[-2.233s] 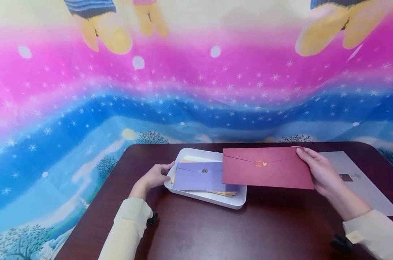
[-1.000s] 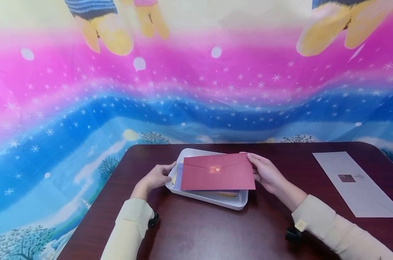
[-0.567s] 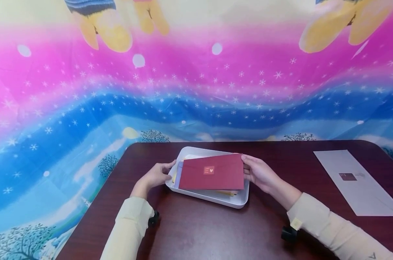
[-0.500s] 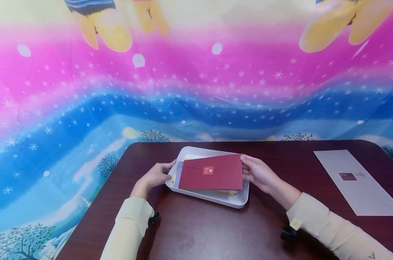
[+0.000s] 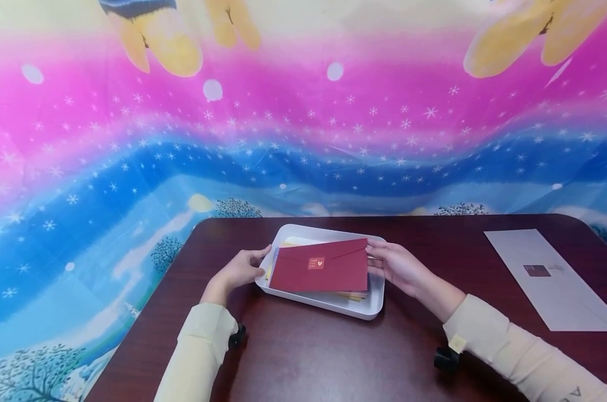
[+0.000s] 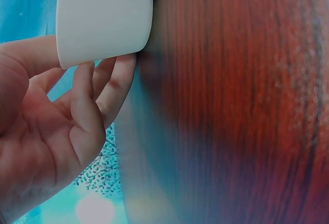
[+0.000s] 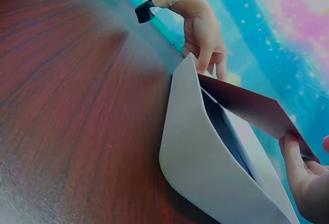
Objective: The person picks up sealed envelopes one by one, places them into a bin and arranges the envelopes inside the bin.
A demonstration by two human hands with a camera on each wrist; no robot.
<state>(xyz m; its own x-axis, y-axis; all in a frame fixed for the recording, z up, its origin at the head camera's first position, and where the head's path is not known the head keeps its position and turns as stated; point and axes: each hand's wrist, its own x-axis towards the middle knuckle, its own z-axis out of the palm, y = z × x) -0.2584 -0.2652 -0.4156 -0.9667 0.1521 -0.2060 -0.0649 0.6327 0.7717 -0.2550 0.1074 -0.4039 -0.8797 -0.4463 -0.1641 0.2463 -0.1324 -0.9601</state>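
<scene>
A white tray [image 5: 323, 310] holds a stack of envelopes, with a pale yellow one [image 5: 351, 296] showing at the edge. Over the stack, a dark red envelope [image 5: 333, 273] with a small heart sticker lies at a slant; the right wrist view shows a gap beneath it. My right hand [image 5: 406, 271] holds its right end, fingers on the underside in the right wrist view. At the tray's left end, my left hand [image 5: 238, 272] grips the rim, thumb on top and fingers against the outer wall [image 6: 105, 23]. The lower envelopes are mostly hidden.
A long grey-white envelope [image 5: 549, 285] with a dark label lies on the right of the brown table [image 5: 323, 363]. Behind the table hangs a snowflake-patterned cloth [image 5: 303, 139]. A black band part [image 5: 446, 359] sits at the right wrist.
My right hand has carried the red envelope leftward from beside the tray and lowered it over the purple envelope, which it now almost covers. My left hand has stayed at the tray's end.
</scene>
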